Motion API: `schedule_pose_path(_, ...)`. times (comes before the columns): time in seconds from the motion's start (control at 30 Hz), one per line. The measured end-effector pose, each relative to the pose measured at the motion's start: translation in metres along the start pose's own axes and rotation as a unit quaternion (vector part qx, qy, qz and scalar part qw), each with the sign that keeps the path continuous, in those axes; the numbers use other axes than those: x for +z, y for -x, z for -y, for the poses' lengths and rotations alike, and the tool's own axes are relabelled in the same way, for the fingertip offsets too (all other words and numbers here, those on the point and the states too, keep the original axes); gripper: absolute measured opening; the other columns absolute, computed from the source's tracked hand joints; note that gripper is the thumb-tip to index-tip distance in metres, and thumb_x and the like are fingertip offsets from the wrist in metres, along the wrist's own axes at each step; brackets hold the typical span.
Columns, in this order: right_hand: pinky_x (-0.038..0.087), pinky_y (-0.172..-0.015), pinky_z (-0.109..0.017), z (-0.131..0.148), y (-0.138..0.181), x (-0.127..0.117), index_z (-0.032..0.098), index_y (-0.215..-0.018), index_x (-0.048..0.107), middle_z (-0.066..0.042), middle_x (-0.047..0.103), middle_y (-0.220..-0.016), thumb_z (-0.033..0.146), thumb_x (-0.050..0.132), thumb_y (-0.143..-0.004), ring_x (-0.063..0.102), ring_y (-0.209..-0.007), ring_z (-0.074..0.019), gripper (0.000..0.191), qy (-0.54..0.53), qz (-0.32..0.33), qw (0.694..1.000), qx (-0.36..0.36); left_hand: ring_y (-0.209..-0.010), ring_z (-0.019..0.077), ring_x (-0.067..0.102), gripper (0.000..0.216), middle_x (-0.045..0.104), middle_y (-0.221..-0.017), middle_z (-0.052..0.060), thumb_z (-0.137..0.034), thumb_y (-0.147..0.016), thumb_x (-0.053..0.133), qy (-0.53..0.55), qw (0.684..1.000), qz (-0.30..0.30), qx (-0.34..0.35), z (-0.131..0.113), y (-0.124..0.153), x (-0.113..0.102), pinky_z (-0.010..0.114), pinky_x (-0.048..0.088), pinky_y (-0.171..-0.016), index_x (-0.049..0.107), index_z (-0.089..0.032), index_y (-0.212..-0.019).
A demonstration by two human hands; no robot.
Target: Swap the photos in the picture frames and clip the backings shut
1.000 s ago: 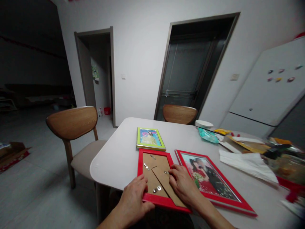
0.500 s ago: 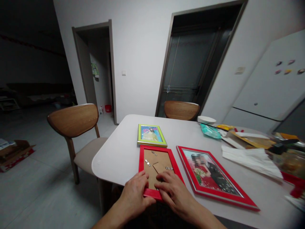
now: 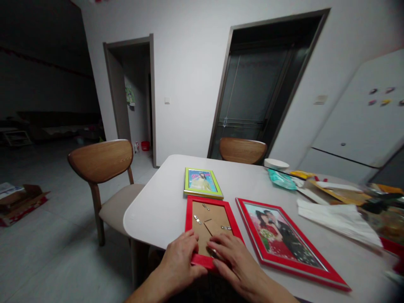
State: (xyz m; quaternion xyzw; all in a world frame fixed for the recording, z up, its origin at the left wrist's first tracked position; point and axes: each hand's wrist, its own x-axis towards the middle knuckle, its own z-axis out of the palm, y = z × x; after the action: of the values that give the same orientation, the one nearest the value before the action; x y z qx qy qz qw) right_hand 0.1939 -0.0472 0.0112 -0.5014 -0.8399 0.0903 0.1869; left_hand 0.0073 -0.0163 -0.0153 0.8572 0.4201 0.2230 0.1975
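A red picture frame (image 3: 189,219) lies face down at the table's near edge, its brown backing board (image 3: 214,214) showing several small metal clips and a cut stand flap. My left hand (image 3: 181,256) grips the near left corner, thumb along the front edge and fingers over the side. My right hand (image 3: 235,256) is bent over the near right part, fingertips on the backing beside a small metal piece that they partly hide. A green picture frame (image 3: 217,185) lies face up against the far edge of the red one. To the right, a larger red picture frame (image 3: 252,235) lies face up.
On the white table (image 3: 151,206), a white bowl (image 3: 276,164), a teal packet (image 3: 282,179), white paper (image 3: 339,221) and several other items crowd the right side. Wooden chairs stand at the left (image 3: 104,160) and far side (image 3: 243,150). An open cardboard box (image 3: 25,204) is on the floor.
The view has tilted up slightly. My right fingers have shifted on the backing, and a small metal piece now shows beneath them. My left hand keeps its grip on the corner.
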Motion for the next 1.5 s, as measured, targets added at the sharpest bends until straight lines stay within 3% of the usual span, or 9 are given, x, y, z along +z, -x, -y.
schedule_pose_path(0.13,0.035,-0.083,-0.031,-0.008,-0.034,0.007,0.018,-0.107,0.053,-0.01,0.052,-0.105,0.029,0.033,-0.082,0.046,-0.096,-0.0183,0.034,0.001,-0.046,0.998,0.039,-0.114,0.0213,0.038,0.039,0.051,-0.117,0.005,-0.03,-0.057,0.068,-0.002,1.0,0.016,0.002,-0.001,0.0,-0.003,0.032,0.032,-0.094,0.055,-0.018,-0.092)
schedule_pose_path(0.33,0.033,-0.076,-0.028,-0.011,-0.076,0.022,0.019,-0.09,0.059,-0.008,0.053,-0.089,0.021,0.035,-0.08,0.045,-0.087,-0.0173,0.026,0.093,-0.007,0.994,0.064,-0.114,0.0201,0.038,0.028,0.051,-0.116,0.007,-0.029,-0.058,0.068,0.002,1.0,0.016,0.016,-0.004,-0.001,-0.008,0.03,0.033,-0.093,0.056,-0.018,-0.081)
schedule_pose_path(0.57,0.031,-0.074,-0.029,-0.005,-0.074,0.023,0.017,-0.094,0.055,-0.01,0.052,-0.095,0.021,0.033,-0.081,0.043,-0.087,-0.019,0.025,0.142,0.045,0.989,0.02,-0.117,0.0208,0.034,0.038,0.046,-0.122,0.007,-0.028,-0.057,0.068,0.022,0.999,0.02,0.02,0.0,-0.002,-0.006,0.031,0.029,-0.097,0.054,-0.018,-0.09)
schedule_pose_path(0.67,0.032,-0.075,-0.027,-0.009,-0.075,0.02,0.018,-0.09,0.057,-0.008,0.054,-0.093,0.023,0.035,-0.08,0.046,-0.087,-0.0175,0.025,0.126,0.033,0.991,0.024,-0.115,0.0209,0.036,0.034,0.047,-0.12,0.007,-0.029,-0.056,0.069,0.017,1.0,0.015,0.021,0.001,0.0,-0.006,0.031,0.032,-0.095,0.055,-0.018,-0.085)
schedule_pose_path(0.83,0.035,-0.068,-0.023,-0.038,-0.089,0.017,0.017,-0.084,0.06,-0.007,0.06,-0.085,0.027,0.036,-0.079,0.053,-0.079,-0.0152,0.026,0.08,-0.045,0.986,0.138,-0.115,0.0211,0.036,0.041,0.051,-0.117,0.008,-0.03,-0.056,0.069,0.01,1.0,0.02,0.011,0.0,0.0,-0.007,0.031,0.033,-0.094,0.055,-0.017,-0.092)
schedule_pose_path(1.0,0.033,-0.056,-0.024,-0.063,-0.109,0.019,0.018,-0.075,0.06,-0.007,0.063,-0.078,0.033,0.04,-0.077,0.056,-0.07,-0.0167,0.024,0.084,-0.073,0.968,0.225,-0.116,0.0213,0.036,0.048,0.049,-0.119,0.009,-0.028,-0.056,0.068,0.014,1.0,0.023,0.001,-0.001,-0.001,-0.005,0.031,0.032,-0.095,0.053,-0.015,-0.1)
schedule_pose_path(1.17,0.034,-0.056,-0.026,-0.072,-0.118,0.022,0.017,-0.076,0.06,-0.01,0.064,-0.079,0.031,0.045,-0.073,0.057,-0.073,-0.0203,0.021,0.067,-0.095,0.955,0.272,-0.115,0.0228,0.037,0.059,0.049,-0.118,0.013,-0.025,-0.056,0.068,0.008,0.999,0.031,-0.006,-0.003,0.0,-0.01,0.031,0.032,-0.096,0.047,-0.008,-0.11)
schedule_pose_path(1.4,0.038,-0.061,-0.023,-0.067,-0.108,0.011,0.017,-0.07,0.059,-0.005,0.065,-0.074,0.031,0.036,-0.076,0.058,-0.069,-0.015,0.028,-0.02,-0.132,0.965,0.224,-0.12,0.0288,0.026,0.064,0.034,-0.129,0.018,-0.025,-0.051,0.072,-0.053,0.993,0.101,0.021,-0.022,-0.013,0.0,0.043,0.014,-0.102,0.049,-0.006,-0.107)
schedule_pose_path(1.5,0.04,-0.066,-0.021,-0.069,-0.089,-0.003,0.017,-0.08,0.059,-0.004,0.065,-0.082,0.031,0.032,-0.077,0.058,-0.074,-0.0127,0.03,-0.052,-0.148,0.967,0.202,-0.12,0.0278,0.027,0.056,0.037,-0.128,0.017,-0.021,-0.056,0.068,-0.047,0.989,0.126,0.053,-0.025,-0.024,0.013,0.042,0.017,-0.101,0.049,-0.007,-0.107)
